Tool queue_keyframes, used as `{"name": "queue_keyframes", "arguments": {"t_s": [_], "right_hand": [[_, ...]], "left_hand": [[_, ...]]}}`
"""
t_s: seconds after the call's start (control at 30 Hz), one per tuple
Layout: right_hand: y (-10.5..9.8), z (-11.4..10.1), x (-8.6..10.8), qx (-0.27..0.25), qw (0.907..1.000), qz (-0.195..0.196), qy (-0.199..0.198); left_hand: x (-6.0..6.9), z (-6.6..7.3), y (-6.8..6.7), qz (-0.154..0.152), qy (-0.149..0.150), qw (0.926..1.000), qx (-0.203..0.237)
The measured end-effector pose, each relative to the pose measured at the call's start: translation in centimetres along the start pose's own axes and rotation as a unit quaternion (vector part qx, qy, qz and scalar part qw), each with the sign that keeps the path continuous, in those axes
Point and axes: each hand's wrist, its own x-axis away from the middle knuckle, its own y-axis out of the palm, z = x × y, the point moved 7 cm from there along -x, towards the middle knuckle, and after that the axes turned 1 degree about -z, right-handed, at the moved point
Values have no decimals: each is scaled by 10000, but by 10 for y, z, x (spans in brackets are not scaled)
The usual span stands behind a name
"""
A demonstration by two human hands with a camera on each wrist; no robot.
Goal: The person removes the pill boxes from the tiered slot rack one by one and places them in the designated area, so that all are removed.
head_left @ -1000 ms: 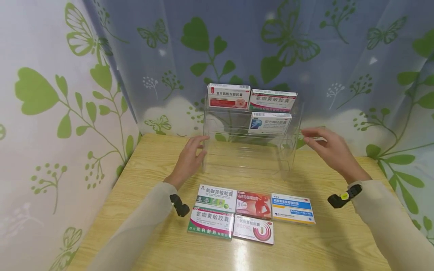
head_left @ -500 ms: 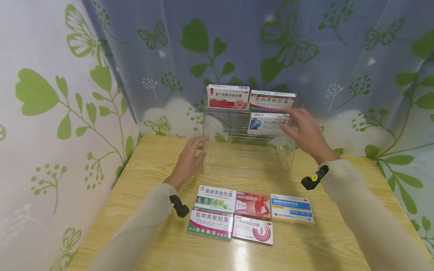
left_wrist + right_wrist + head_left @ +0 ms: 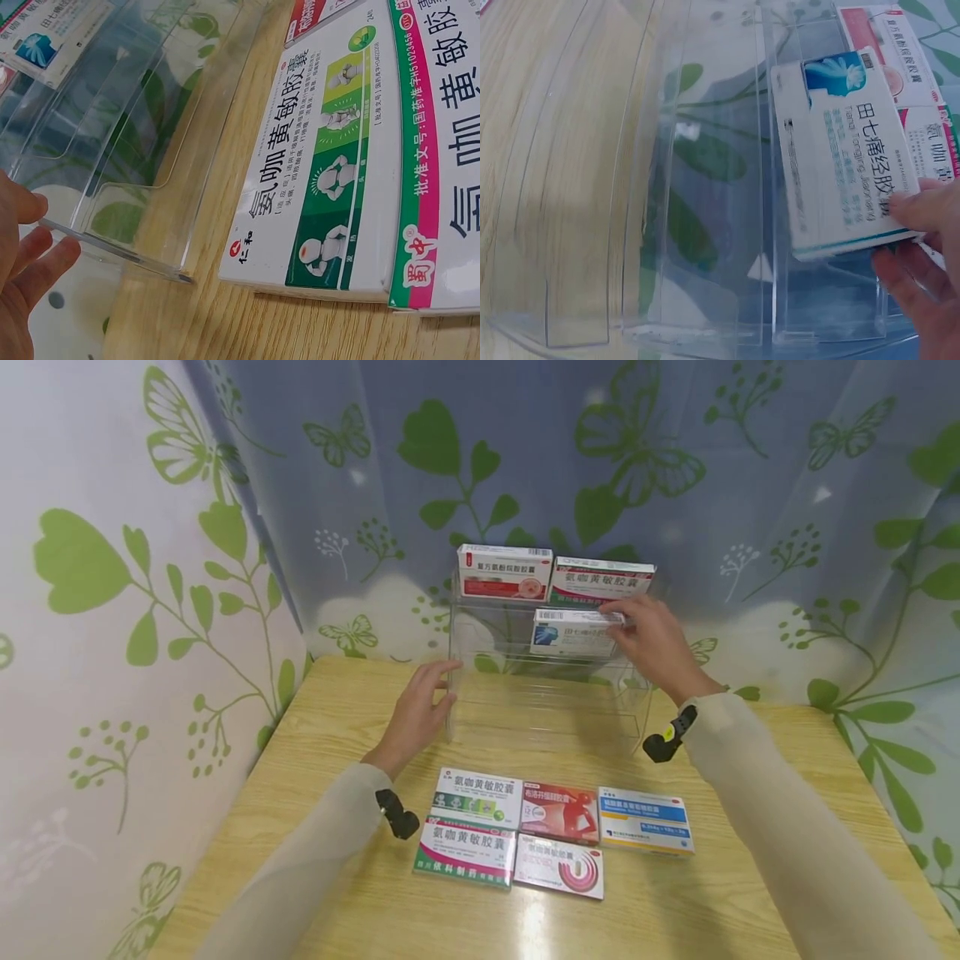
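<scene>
The clear tiered rack (image 3: 547, 722) stands at the back of the table. On its second tier is a white box with a blue picture (image 3: 573, 635), its right end pinched between thumb and fingers of the right hand (image 3: 656, 643); the right wrist view shows the same box (image 3: 840, 157) and hand (image 3: 930, 255). The left hand (image 3: 412, 714) touches the rack's left side with relaxed fingers, seen also in the left wrist view as a hand (image 3: 30, 262) at the rack's edge. A red-and-white box (image 3: 504, 574) and a green-and-pink box (image 3: 600, 583) sit on the top tier.
In front of the rack on the wooden table (image 3: 322, 893) lie several flat boxes: a green-white one (image 3: 477, 797), a pink-green one (image 3: 465, 853), a red one (image 3: 560, 814), a pink-ringed one (image 3: 558, 867) and a blue-white one (image 3: 647, 822). A patterned curtain (image 3: 525, 460) hangs behind.
The right hand came in from the right of the rack to the box with the blue picture, which has shifted left along its tier. The left hand stays in place.
</scene>
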Motion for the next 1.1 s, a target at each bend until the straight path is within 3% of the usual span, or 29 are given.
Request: {"name": "queue_keyframes", "arguments": {"t_s": [0.2, 0.37, 0.53, 0.63, 0.83, 1.1], "right_hand": [[-23, -10, 2, -275, 9954, 885, -247], [-52, -18, 14, -756, 9896, 1224, -17], [-68, -19, 39, -852, 9924, 843, 266], [-67, -16, 60, -714, 9962, 463, 196], [-52, 3, 118, -565, 9982, -173, -117], [-18, 47, 206, -907, 9895, -957, 590]], "left_hand": [[0, 1, -1, -9, 34, 10000, 22], [0, 1, -2, 8, 53, 10000, 12], [0, 1, 0, -29, 57, 10000, 27], [0, 1, 1, -17, 43, 10000, 46], [0, -1, 4, 0, 64, 10000, 46], [1, 0, 2, -41, 10, 10000, -2]]}}
